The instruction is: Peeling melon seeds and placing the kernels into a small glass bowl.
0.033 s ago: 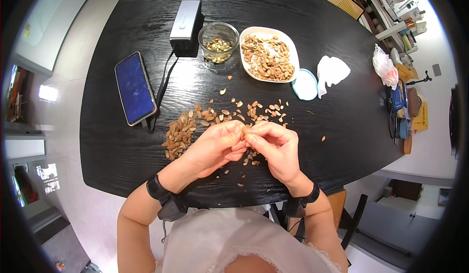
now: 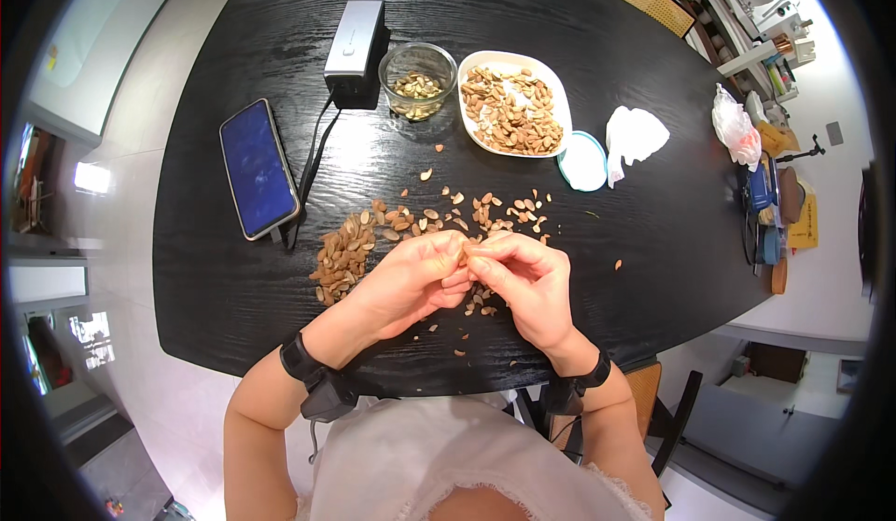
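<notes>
Above the near middle of the table, the fingertips of my left hand (image 2: pixel 417 274) and my right hand (image 2: pixel 529 283) meet. Both hands are closed, pinching a small brown pumpkin seed (image 2: pixel 464 254) between them; fingers cover most of it. Brown seed shells (image 2: pixel 343 255) lie heaped by my left wrist, and more loose shells (image 2: pixel 485 211) are scattered beyond and under the hands. Farther off, a glass bowl (image 2: pixel 417 83) holds greenish kernels. To its right, a white dish (image 2: pixel 513 106) is filled with unshelled brown seeds.
On the left of the black table (image 2: pixel 653 260) lies a phone (image 2: pixel 259 168) with a cable, near a grey box-shaped device (image 2: pixel 355 45). A pale blue-rimmed lid (image 2: pixel 583 162) and a crumpled white tissue (image 2: pixel 637 137) are right of the dish. Black straps (image 2: pixel 301 361) circle both wrists.
</notes>
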A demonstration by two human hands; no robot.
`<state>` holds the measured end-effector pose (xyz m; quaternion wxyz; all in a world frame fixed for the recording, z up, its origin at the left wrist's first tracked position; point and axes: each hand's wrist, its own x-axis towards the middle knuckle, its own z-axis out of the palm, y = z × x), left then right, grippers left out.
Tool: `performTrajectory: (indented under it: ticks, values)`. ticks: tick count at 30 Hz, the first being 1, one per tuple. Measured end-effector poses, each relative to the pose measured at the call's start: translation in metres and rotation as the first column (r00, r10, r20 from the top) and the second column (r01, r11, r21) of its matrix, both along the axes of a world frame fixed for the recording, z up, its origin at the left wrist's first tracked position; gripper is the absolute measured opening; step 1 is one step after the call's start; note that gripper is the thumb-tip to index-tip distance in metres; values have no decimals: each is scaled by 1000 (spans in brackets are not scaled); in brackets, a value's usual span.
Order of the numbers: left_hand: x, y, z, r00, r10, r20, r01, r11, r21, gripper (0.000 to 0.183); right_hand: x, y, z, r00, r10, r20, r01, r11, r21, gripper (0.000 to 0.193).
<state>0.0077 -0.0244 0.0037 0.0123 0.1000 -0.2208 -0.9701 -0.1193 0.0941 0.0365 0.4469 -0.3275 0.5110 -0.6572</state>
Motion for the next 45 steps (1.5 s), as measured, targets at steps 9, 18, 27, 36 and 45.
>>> performTrajectory:
  ticks: [9, 18, 27, 36, 45]
  values:
    - [-1, 2, 7, 999, -2, 45, 7, 993, -120, 24, 3, -2, 2, 886, -68, -458, 73, 997, -7, 14]
    - [1, -2, 24, 850, 513, 118, -364, 735, -572, 30, -46, -5, -14, 612, -27, -791, 210, 969, 130, 8]
    - [10, -13, 40, 773, 633, 37, -556, 704, -441, 26, -82, 45, 29, 599, -185, -779, 432, 894, 119, 13]
    - [29, -21, 73, 713, 697, -75, -679, 660, -320, 27, -88, 132, -12, 100, 348, -932, 188, 913, 361, 133]
    - [39, -23, 78, 681, 724, -111, -718, 629, -297, 26, -56, 19, -29, 114, 179, -977, 34, 982, 184, 115]
